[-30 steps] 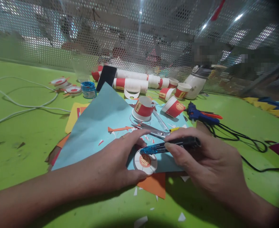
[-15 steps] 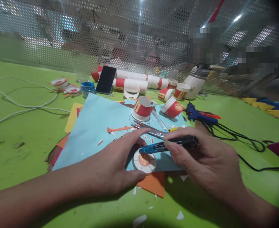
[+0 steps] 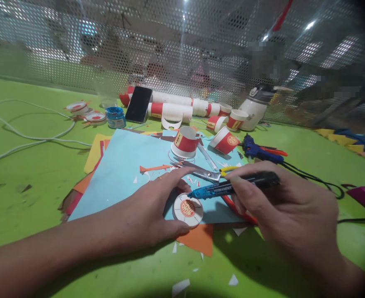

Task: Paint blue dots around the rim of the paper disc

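Note:
My left hand (image 3: 153, 207) grips a round white paper disc (image 3: 195, 213) by its edge, thumb below and fingers above. The disc bears an orange patterned emblem and dark lines running out from it. In my right hand (image 3: 288, 207) is a permanent marker (image 3: 229, 188), blue toward its tip and black at the rear. Its tip is over the upper edge of the disc; I cannot tell if they touch. Scissors (image 3: 205, 171) with yellow and red handles lie just behind, partly hidden by my right hand. Under these is a light blue paper sheet (image 3: 108, 178).
Red and white paper cups (image 3: 185, 140) stand behind the scissors. Further back are a phone (image 3: 139, 103), a blue paint jar (image 3: 116, 118) and a white bottle (image 3: 253, 109). A glue gun (image 3: 260, 151) with a black cord lies at right. Paper scraps (image 3: 181, 286) litter the front.
My right hand has moved right with the marker, its tip sliding toward the disc's upper right edge. More of the scissors' handles shows. My left hand still holds the disc.

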The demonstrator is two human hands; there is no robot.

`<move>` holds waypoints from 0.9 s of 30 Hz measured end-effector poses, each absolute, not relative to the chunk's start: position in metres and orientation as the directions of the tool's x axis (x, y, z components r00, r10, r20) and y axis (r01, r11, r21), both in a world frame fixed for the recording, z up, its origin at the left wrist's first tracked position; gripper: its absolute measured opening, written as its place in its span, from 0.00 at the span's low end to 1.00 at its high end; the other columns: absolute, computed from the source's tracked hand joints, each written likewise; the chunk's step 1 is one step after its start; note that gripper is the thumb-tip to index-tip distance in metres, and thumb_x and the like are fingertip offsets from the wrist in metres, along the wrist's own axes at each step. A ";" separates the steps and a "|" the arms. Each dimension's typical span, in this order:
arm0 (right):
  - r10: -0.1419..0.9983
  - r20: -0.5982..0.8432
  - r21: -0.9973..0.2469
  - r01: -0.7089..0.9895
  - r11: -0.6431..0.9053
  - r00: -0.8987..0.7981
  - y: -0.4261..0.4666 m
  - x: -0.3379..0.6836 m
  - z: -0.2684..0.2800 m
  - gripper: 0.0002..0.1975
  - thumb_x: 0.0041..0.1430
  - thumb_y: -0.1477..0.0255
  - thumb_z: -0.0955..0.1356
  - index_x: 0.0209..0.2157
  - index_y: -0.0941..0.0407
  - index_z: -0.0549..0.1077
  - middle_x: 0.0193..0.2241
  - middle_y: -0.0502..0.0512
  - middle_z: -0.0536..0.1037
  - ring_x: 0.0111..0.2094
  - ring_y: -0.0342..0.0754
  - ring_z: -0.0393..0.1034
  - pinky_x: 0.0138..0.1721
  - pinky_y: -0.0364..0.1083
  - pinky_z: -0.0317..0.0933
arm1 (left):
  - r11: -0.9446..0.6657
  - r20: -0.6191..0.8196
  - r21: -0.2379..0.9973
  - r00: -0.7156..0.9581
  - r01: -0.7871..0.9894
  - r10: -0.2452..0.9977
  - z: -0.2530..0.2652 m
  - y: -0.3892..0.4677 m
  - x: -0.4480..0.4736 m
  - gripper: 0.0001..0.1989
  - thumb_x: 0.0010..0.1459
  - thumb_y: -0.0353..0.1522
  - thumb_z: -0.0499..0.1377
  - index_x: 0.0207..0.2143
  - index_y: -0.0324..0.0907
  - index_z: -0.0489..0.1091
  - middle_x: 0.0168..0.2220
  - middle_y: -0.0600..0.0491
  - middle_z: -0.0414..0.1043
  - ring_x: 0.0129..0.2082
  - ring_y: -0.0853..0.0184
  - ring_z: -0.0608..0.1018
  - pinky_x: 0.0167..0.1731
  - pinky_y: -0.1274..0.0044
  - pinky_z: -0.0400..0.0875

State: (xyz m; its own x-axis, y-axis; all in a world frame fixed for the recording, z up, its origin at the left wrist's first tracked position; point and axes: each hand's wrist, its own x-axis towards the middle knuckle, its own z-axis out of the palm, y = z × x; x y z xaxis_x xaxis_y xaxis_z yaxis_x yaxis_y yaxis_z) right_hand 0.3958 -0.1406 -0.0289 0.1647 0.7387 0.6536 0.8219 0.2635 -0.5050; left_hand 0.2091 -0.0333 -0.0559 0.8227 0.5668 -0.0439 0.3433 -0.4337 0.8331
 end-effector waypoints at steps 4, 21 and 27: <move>0.751 0.647 -0.485 0.831 0.271 0.132 -0.137 0.393 -0.033 0.03 0.61 0.70 0.70 0.33 0.52 0.76 0.16 0.41 0.69 0.15 0.38 0.60 0.25 0.41 0.64 | -0.438 -0.020 0.844 0.833 0.311 0.552 -0.055 -0.033 0.209 0.43 0.49 0.27 0.66 0.65 0.49 0.54 0.52 0.53 0.72 0.49 0.61 0.74 0.50 0.70 0.70; 0.766 0.630 -0.487 0.833 0.264 0.126 -0.134 0.395 -0.036 0.03 0.61 0.68 0.71 0.34 0.51 0.77 0.20 0.45 0.76 0.21 0.44 0.74 0.25 0.42 0.69 | -0.484 0.046 0.833 0.839 0.268 0.543 -0.062 -0.033 0.208 0.39 0.51 0.29 0.65 0.64 0.50 0.55 0.55 0.51 0.71 0.52 0.58 0.74 0.53 0.67 0.69; 0.758 0.640 -0.476 0.839 0.263 0.125 -0.134 0.395 -0.038 0.02 0.61 0.69 0.71 0.34 0.51 0.77 0.16 0.42 0.70 0.19 0.42 0.71 0.30 0.42 0.69 | -0.501 0.062 0.830 0.851 0.247 0.521 -0.064 -0.031 0.208 0.41 0.50 0.29 0.65 0.65 0.49 0.53 0.55 0.50 0.70 0.53 0.57 0.73 0.54 0.66 0.69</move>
State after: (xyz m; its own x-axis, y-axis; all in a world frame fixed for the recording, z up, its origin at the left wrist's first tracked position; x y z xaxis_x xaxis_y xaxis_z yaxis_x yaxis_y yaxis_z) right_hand 0.3955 -0.1337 -0.0381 0.1253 0.7581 0.6400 0.8389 0.2634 -0.4763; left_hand 0.2082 -0.0309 -0.0645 0.8510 0.5214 0.0620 0.2466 -0.5010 0.8296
